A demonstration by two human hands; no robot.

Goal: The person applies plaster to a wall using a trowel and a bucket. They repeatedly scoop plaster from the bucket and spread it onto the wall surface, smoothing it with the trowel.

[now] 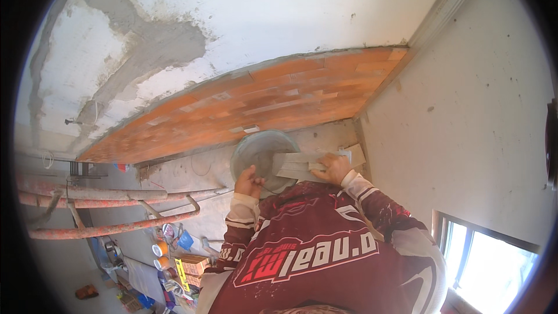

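A round grey-green bucket (260, 145) with grey material inside stands in front of me. My left hand (250, 181) is at its near left side, fingers curled; something thin shows by them, too small to name. My right hand (331, 168) grips pale flat strips (290, 164) that reach over the bucket's right part. A beige flat piece (357, 156) lies just right of my right hand. My maroon-and-white sleeves and shirt fill the lower middle of the view.
An orange brick-like tiled band (244, 99) runs along the patched white wall (302, 6). Red scaffold tubes (110, 227) are at left, with buckets (163, 250), boxes (195, 264) and assorted items below. A plain wall (465, 110) and bright window (482, 256) are at right.
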